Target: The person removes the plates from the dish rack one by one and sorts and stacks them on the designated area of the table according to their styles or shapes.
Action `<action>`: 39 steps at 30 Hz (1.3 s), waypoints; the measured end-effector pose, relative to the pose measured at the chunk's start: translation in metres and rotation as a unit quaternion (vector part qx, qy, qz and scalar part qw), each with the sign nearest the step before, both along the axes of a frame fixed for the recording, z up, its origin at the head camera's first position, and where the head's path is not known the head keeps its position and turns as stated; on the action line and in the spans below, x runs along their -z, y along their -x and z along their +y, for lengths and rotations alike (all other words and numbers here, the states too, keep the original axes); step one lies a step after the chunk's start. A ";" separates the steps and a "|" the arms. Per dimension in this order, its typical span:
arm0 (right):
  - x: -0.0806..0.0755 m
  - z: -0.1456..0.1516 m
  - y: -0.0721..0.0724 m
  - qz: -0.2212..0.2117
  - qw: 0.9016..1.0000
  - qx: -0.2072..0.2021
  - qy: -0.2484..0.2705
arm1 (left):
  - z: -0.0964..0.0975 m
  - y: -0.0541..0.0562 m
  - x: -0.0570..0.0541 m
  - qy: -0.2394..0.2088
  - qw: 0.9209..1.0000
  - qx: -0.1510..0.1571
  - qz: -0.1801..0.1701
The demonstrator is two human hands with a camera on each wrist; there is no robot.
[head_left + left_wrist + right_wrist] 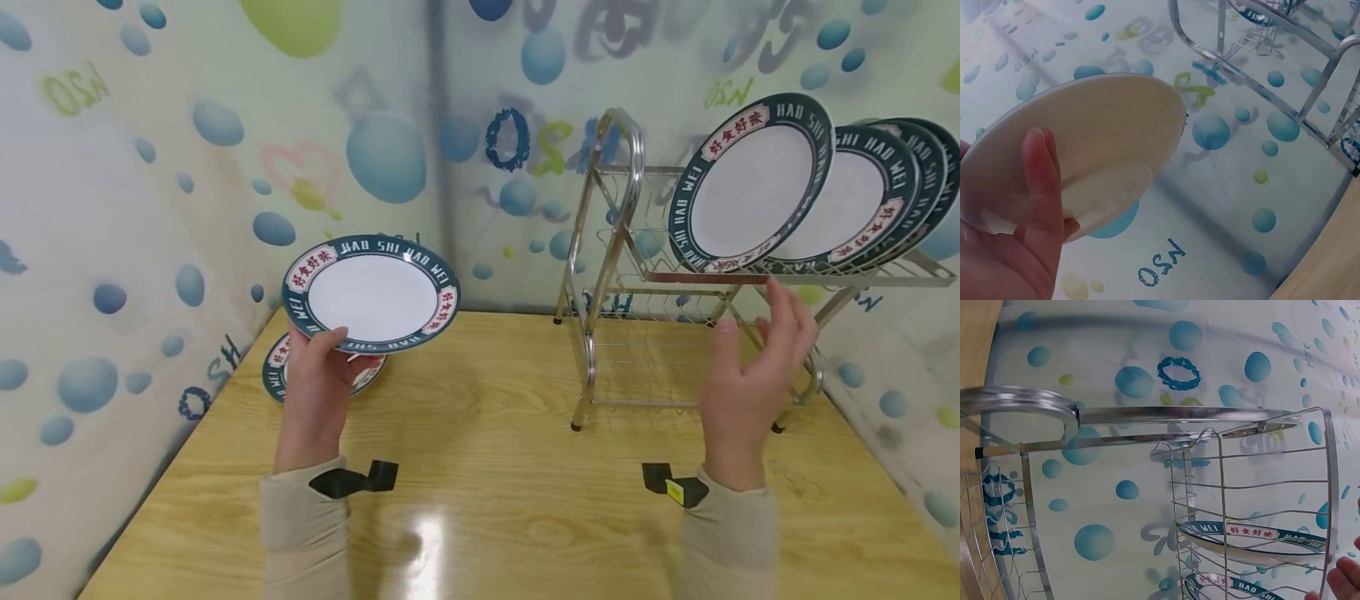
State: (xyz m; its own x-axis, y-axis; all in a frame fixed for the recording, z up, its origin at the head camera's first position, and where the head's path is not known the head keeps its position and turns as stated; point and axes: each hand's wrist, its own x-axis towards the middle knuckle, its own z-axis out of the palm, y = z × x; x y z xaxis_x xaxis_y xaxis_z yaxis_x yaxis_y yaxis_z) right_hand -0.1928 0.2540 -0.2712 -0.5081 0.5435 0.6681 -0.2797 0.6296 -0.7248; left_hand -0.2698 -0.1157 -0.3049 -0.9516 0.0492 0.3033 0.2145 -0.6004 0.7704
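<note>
My left hand [318, 392] holds an oval plate [372, 296] with a white middle and a dark green lettered rim, thumb on top and fingers beneath. In the left wrist view the pale underside of that plate [1116, 131] faces the camera, fingers [1041, 187] against it. Behind it another plate [276, 367] lies on the table, mostly covered. My right hand [753, 383] is raised before the rack's upper shelf, fingers apart and holding nothing. On that shelf several matching plates stand on edge, the leftmost plate [752, 183] leaning nearest the hand.
A two-tier metal dish rack [618, 242] stands at the back right of the wooden table [487, 467]. Its lower wire shelf [645, 362] sits under the plates. Patterned walls [480, 225] close in the back and both sides.
</note>
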 end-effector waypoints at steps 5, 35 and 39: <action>0.002 0.019 0.003 -0.053 0.997 0.019 -0.049 | -0.001 0.002 0.001 0.018 1.000 -0.022 -0.010; -0.059 0.050 0.025 -0.228 0.955 0.121 -0.146 | -0.014 0.004 0.003 0.119 0.980 -0.111 -0.119; -0.059 0.061 0.036 -0.210 0.959 0.108 -0.155 | -0.016 0.005 0.004 0.108 0.980 -0.117 -0.123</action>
